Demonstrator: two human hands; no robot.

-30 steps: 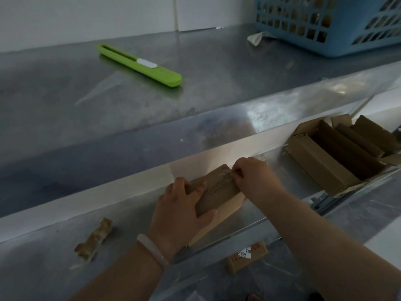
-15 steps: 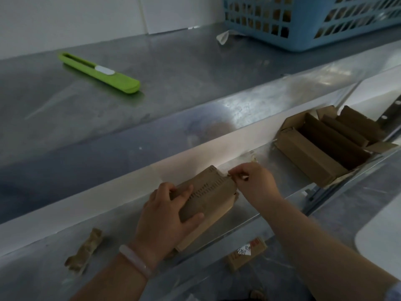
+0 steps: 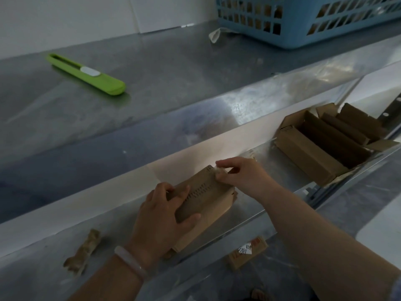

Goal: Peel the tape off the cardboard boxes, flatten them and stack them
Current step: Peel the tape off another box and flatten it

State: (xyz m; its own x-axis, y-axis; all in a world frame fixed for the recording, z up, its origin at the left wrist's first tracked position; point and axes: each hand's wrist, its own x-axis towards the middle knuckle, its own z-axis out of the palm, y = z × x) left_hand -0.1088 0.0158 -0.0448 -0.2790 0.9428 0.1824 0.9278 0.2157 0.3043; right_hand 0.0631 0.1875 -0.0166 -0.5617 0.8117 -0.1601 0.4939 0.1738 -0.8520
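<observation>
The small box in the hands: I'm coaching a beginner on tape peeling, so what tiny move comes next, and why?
Probably pull the tape end back along the small box, away from its far corner. The right hand pinches it there, and the left hand grips the box, steadying it.

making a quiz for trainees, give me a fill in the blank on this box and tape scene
1. The utility knife on the upper shelf is ____.
2. The left hand grips the small cardboard ____.
3. The right hand pinches ____ at the far end of that box.
4. The basket at the back is ____.
Missing words: green; box; tape; blue.
</observation>
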